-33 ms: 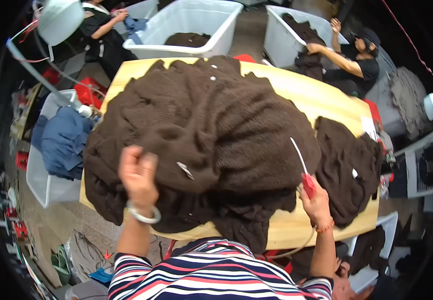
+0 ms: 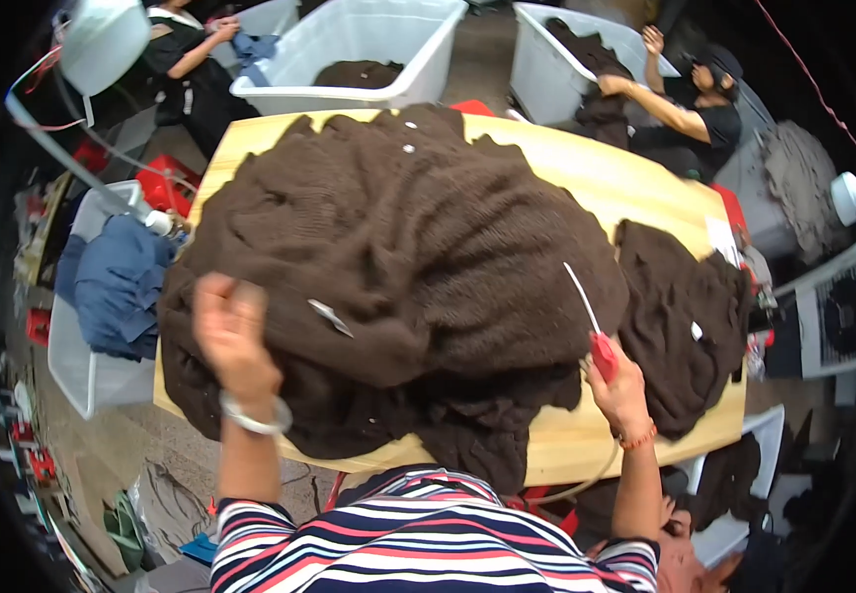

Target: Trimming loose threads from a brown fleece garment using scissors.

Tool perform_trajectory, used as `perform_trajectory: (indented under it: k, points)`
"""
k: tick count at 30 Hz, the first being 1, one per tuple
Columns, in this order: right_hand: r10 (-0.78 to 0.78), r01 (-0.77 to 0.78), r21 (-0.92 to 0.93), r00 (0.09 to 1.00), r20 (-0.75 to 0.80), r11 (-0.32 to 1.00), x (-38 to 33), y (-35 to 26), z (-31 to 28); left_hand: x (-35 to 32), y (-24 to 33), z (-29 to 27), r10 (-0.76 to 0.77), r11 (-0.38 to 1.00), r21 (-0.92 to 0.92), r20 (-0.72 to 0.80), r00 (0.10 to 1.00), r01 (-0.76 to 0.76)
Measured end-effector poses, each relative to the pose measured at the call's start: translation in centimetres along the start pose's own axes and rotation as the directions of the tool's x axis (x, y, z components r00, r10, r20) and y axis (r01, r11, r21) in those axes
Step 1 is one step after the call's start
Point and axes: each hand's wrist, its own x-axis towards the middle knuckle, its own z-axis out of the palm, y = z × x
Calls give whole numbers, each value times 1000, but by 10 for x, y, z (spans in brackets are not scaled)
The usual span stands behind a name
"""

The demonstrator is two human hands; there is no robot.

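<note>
A large heap of dark brown knit garments [image 2: 349, 227] spreads over the pale wooden table [image 2: 665, 188]. Over its left front my left hand [image 2: 235, 336] is raised, blurred by motion; its fingers look apart and hold nothing visible. Close to it on the knit lies a small white label [image 2: 329, 317]. My right hand [image 2: 617, 390], at the heap's right front, is wrapped round a red-handled tool [image 2: 605, 358] with a long thin pale shaft. That shaft points up and left over the knit. A thin hose [image 2: 586, 484] runs below my right wrist.
Another brown garment [image 2: 680, 336] lies at the table's right end. Left of the table stands a bin [image 2: 82, 381] with blue clothes [image 2: 122, 282]. Beyond are two white bins [image 2: 349, 99], [image 2: 541, 84] and two people [image 2: 191, 59], [image 2: 694, 124] handling cloth. A lamp [image 2: 102, 44] hangs far left.
My left hand has moved left, away from the white label, which has shifted left with the knit. The whole view has shifted slightly. My right hand keeps its grip on the red-handled tool.
</note>
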Motion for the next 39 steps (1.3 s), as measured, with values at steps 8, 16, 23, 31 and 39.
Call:
perform_trajectory:
  k: [8,16,23,31,39]
  points:
    - [125,-113,104,986,-110,988,34,-6,20,118,-16,3,359,882,299,72,930,-364]
    - [127,-168,-149,959,-254,974,31,44,37,-60,-55,75,-83,381,179,984,159,-907]
    - [182,-87,283,927,-329,955,28,57,-9,-38,-91,53,201,488,221,913,355,-845]
    - [-139,373,323,813,-565,870,101,-38,-105,-8,19,-7,-180,923,-84,770,612,376]
    - [-394,402,30,908,-142,915,208,-140,-2,133,-58,-164,-454,793,-371,169,875,484]
